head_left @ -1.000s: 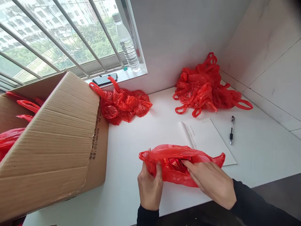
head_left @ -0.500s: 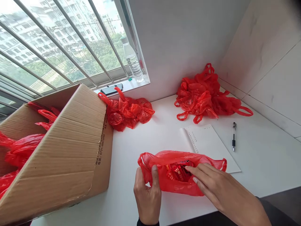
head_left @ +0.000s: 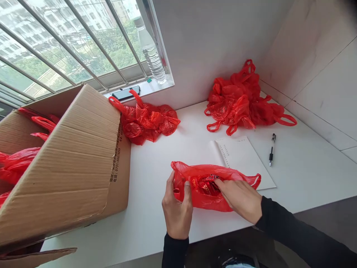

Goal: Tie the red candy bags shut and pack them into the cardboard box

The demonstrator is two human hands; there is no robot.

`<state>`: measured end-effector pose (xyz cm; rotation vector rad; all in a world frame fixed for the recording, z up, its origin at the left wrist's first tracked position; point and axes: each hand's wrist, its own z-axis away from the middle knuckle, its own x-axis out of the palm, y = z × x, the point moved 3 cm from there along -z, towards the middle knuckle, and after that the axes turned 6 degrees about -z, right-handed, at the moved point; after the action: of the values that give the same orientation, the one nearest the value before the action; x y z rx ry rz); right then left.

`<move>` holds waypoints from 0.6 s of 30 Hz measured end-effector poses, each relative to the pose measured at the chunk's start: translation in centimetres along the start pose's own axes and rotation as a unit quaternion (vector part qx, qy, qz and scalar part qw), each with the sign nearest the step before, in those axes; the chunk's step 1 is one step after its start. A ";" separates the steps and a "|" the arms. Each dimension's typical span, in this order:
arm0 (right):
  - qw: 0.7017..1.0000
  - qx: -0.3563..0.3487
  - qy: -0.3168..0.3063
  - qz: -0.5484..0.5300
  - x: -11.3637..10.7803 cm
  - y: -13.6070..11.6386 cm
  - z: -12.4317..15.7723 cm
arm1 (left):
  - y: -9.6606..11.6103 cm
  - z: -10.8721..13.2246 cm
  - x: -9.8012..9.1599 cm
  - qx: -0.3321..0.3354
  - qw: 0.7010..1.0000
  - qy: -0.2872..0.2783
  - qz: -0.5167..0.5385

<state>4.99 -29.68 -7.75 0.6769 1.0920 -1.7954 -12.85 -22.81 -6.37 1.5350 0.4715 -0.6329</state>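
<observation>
A red plastic bag [head_left: 208, 204] lies on the white table with its mouth spread toward me. Inside it are shiny red wrapped packets [head_left: 208, 187], their kind too small to tell. My left hand [head_left: 177, 214] holds the bag's left side, with the thumb in front and the fingers behind the film. My right hand [head_left: 242, 199] reaches into the opening from the right, against the packets. Its fingertips are hidden in the bag, so I cannot make out whether they grip anything.
An open cardboard box [head_left: 69, 163] with red bags stands at left. Tied red bags [head_left: 150, 123] lie beside it; more red bags [head_left: 237, 102] are heaped by the wall. A notebook [head_left: 245, 156] and pen [head_left: 272, 150] lie behind. The sill holds a bottle [head_left: 152, 54] and phone [head_left: 125, 93].
My right hand has gone from above the opening to inside the bag, its fingers now out of sight. The left hand keeps its hold on the bag. The view has tilted down slightly.
</observation>
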 end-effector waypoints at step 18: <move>0.996 -0.077 -0.017 0.042 1.5 -3.6 -2.8 | 0.0 0.1 -0.3 -0.048 0.998 0.011 0.037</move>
<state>1.08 -27.08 -8.81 0.5900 1.1485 -1.6273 -13.12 -22.84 -6.20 1.4626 0.4538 -0.5285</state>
